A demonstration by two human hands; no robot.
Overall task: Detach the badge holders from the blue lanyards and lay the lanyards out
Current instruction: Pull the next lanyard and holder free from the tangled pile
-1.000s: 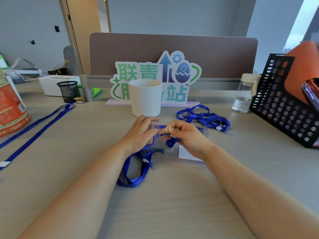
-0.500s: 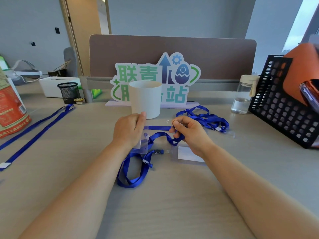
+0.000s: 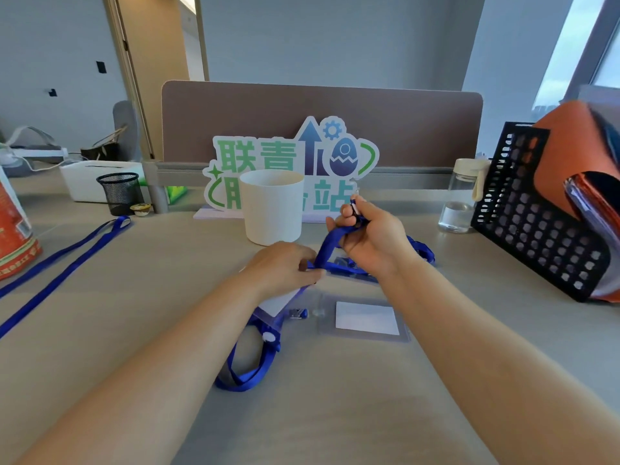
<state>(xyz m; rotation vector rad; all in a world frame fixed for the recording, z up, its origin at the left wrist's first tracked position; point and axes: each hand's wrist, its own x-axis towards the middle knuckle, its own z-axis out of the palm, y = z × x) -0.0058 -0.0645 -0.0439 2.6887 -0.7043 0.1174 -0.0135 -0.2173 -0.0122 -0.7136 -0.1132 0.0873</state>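
Gripping, right hand: our fingers are curled tight round the blue lanyard just below its clip end, held above the worktop.
Left hand: low over the middle of the worktop, with our fingers curled down and clamped on the top of a clear badge holder. Its white card shows under our palm.
Strap: it runs from our left fingertips up into our right fist.
Second badge holder: flat on the worktop, just nearside of our right wrist and apart from both hands.
Looped lanyard: toward the near edge, partly under our left forearm. Its metal clip sits just beside the second badge holder, and we cannot tell whether they are joined.
Lanyard pile: behind our right hand, mostly hidden.
Laid-out lanyard: stretched flat toward the left edge.
Far edge: a white cup in front of a sign, with a bottle and a black rack toward the right.
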